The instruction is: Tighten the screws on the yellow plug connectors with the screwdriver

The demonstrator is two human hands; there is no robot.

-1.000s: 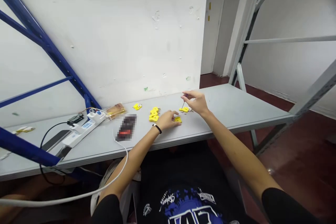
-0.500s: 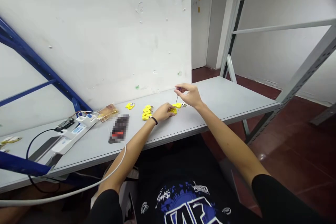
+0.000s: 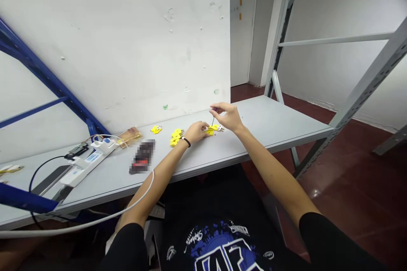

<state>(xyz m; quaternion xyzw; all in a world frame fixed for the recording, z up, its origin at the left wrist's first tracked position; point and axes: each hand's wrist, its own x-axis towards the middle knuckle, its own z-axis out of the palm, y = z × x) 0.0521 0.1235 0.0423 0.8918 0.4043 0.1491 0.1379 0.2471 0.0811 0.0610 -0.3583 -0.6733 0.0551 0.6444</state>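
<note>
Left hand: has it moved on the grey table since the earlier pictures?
Yes. Against the stack of yellow plastic connectors, the left hand slid slightly away from the grey metal table's front edge, toward the right hand.

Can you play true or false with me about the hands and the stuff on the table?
1. The right hand holds a thin tool over a yellow plug. True.
2. The left hand hangs in the air. False: it rests on the table, right at that plug.
3. A white power strip lies on the table. True.
4. The other plugs are red. False: they are yellow.
5. The left wrist wears a dark band. True.
</note>
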